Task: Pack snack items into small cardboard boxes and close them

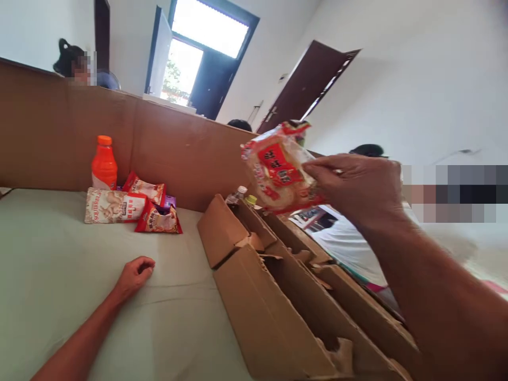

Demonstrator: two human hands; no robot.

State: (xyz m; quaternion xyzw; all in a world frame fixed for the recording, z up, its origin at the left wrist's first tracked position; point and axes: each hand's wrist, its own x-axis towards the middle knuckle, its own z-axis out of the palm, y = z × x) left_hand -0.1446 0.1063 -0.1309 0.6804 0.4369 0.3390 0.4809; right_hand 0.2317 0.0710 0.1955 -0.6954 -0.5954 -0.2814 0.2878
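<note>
My right hand [357, 185] pinches a rice cracker packet [278, 172] at its edge, raised above the cardboard compartments. The packet is clear with red panels, and pale crackers show through it. My left hand [137, 272] rests on the pale green cloth, loosely curled with nothing visible in it. Beyond it lie a cream and red snack bag [113, 205], a red packet [159, 218] and another red packet [145, 188]. A purple package [170, 201] peeks out between them. An orange bottle [104, 163] stands upright behind the group.
A cardboard box with compartments [265, 312] runs along the right side, its edges torn. Two bottle tops, one with a white cap [242, 190], show at its far end. A cardboard wall [182, 148] closes off the back. Other people are beyond it and at the right.
</note>
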